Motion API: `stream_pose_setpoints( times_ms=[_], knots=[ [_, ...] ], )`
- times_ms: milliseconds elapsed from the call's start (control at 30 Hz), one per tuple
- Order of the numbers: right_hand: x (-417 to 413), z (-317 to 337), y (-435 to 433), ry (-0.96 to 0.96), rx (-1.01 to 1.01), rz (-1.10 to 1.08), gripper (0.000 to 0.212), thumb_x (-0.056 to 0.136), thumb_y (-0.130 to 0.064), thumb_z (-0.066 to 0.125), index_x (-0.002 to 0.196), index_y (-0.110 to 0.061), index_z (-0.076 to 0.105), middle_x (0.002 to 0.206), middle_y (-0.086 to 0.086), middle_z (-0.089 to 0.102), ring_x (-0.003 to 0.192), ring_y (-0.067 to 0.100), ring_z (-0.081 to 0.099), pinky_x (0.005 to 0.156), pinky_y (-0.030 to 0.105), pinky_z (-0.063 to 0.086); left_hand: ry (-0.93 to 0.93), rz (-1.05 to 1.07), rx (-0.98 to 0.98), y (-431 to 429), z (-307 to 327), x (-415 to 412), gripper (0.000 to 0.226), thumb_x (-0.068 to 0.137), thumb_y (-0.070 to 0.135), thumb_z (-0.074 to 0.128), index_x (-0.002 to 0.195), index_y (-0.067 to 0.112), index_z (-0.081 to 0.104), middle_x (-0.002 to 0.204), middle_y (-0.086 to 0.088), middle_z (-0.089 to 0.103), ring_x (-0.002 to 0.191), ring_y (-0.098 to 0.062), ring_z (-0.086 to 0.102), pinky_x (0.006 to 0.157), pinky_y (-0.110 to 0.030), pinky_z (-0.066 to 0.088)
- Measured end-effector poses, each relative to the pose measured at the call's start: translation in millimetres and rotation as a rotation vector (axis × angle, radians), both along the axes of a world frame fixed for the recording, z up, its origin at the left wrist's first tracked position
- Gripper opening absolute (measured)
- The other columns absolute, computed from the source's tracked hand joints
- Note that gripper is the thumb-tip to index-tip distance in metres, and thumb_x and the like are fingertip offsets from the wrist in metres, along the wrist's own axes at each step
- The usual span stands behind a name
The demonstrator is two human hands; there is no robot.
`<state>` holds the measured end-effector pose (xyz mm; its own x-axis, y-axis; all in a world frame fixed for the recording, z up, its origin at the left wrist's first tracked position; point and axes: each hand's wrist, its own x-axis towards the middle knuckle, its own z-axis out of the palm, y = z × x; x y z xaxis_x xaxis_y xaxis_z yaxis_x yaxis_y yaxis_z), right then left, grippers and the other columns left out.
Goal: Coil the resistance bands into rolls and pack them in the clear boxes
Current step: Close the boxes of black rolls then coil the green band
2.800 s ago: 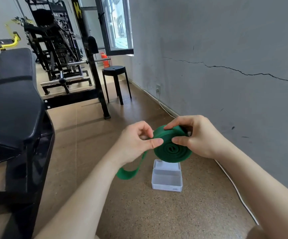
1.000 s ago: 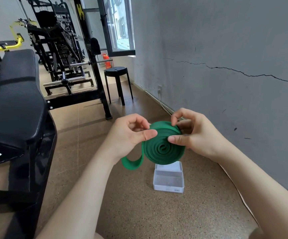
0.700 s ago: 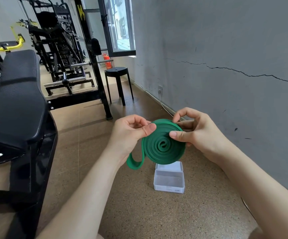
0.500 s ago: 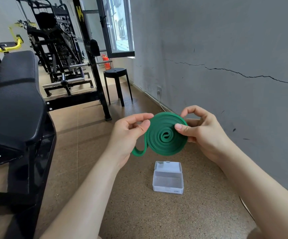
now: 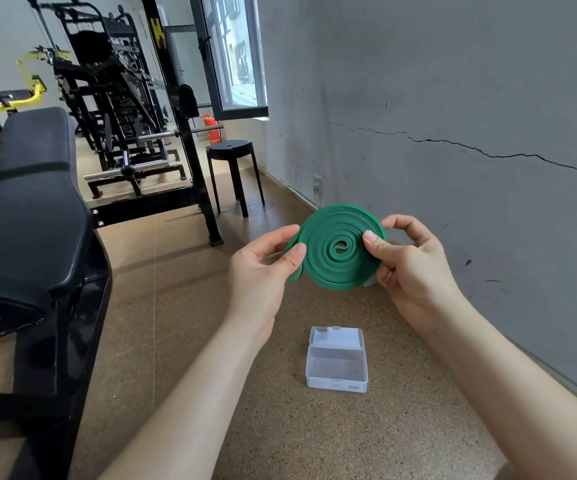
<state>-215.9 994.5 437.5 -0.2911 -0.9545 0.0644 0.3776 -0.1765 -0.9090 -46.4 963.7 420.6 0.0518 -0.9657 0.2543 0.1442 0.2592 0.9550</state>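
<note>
Coiling looks almost done: your left hand [image 5: 263, 268] pinches the band's [image 5: 340, 251] loose tail, and your right hand [image 5: 408, 265] pinches its rim. Packing remains; the box [image 5: 336, 362] sits on the floor below, apparently empty.

A green band [image 5: 340, 249], a clear box [image 5: 336, 362], a black stool [image 5: 230, 150], a speckled brown floor [image 5: 314, 441], a grey wall [image 5: 453, 81].
</note>
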Motion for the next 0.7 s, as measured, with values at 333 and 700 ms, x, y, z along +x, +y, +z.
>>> stream_pose_setpoints(
  times_ms=[333,700],
  knots=[
    [11.8,-6.2,0.4,-0.235,0.061,-0.107,0.026,0.088,0.001,0.063,0.085,-0.019,0.047,0.092,0.011,0.058,0.042,0.003,0.042,0.039,0.013,0.032,0.108,-0.011,0.066,3.7,-3.3,-15.3,0.023,0.092,0.016,0.061,0.114,0.015,0.067,0.116,0.004,0.07,0.108,0.001,0.062,0.099,-0.024,0.046],
    [16.5,-24.4,-3.1,0.314,0.172,0.19,0.036,0.086,-0.02,0.072,0.102,0.0,0.047,0.105,0.013,0.066,0.091,0.028,0.071,0.063,0.037,0.06,-0.152,0.026,-0.099,-1.9,1.6,4.7,0.054,0.077,0.002,0.075,0.122,0.028,0.062,0.121,0.007,0.064,0.106,0.004,0.061,0.092,-0.034,0.054]
  ],
)
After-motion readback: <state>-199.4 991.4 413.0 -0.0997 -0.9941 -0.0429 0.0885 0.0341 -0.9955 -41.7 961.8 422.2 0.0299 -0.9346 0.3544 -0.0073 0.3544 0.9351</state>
